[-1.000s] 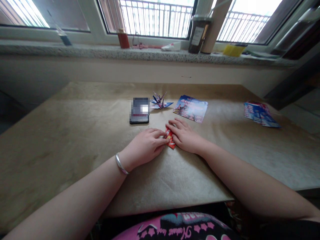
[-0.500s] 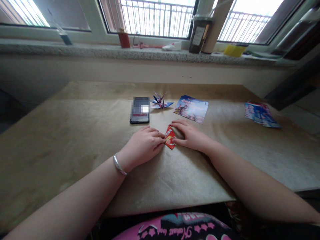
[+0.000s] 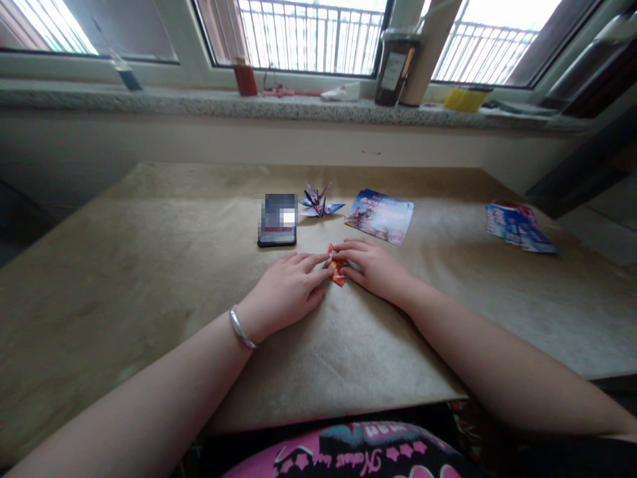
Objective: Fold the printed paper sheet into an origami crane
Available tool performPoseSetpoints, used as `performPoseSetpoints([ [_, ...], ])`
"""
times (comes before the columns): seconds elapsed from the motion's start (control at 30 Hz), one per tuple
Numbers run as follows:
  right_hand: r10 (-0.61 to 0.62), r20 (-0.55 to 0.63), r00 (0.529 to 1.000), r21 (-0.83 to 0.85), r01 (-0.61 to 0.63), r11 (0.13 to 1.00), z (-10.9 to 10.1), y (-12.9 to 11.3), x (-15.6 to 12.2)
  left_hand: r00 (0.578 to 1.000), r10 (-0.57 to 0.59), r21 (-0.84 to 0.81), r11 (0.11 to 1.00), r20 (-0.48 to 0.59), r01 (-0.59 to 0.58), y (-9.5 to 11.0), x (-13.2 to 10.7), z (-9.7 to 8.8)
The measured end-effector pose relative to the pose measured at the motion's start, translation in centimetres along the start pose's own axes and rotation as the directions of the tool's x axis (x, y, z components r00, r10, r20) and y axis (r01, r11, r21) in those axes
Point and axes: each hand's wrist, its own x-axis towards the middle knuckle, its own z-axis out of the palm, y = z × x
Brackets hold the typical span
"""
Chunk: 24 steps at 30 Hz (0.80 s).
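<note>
Red paper (image 3: 337, 267) on desk (image 3: 164, 285), between left hand (image 3: 291, 287) and right hand (image 3: 377, 267); both hands' fingers now cover more of it than just before. Pinching or pressing: can't tell. Suggests crease work.

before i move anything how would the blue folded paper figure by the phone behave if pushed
The folded paper figure is probably light, being thin paper. Its narrow upright points look likely to bend if pinched hard. Pushed, it would probably slide rather than roll, since its wide blue flaps spread low over the table.
</note>
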Motion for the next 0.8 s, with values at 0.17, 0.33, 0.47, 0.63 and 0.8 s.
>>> performPoseSetpoints([
  [0.17,0.026,0.021,0.999,-0.062,-0.024,0.998,-0.1,-0.6,-0.2,0.999,0.003,0.008,1.0,0.033,-0.003,0.1,0.0,0.4],
  [0.33,0.043,0.03,0.999,-0.079,-0.041,0.996,-0.2,-0.6,-0.3,1.0,-0.003,0.044,0.999,0.029,0.001,0.5,0.1,0.5],
  [0.47,0.045,-0.024,0.999,-0.052,-0.046,0.998,-0.2,-0.3,-0.1,1.0,-0.02,0.031,0.999,-0.01,0.021,0.8,0.2,0.2],
  [0.63,0.061,-0.047,0.997,-0.061,-0.064,0.996,-0.8,-0.8,-0.1,0.998,-0.047,0.012,0.999,-0.029,0.048,0.9,0.3,-0.2],
  [0.8,0.108,-0.042,0.993,-0.122,-0.112,0.986,-1.2,-1.8,-0.5,0.998,-0.058,-0.014,0.998,0.003,0.058,0.8,0.2,-0.2],
])
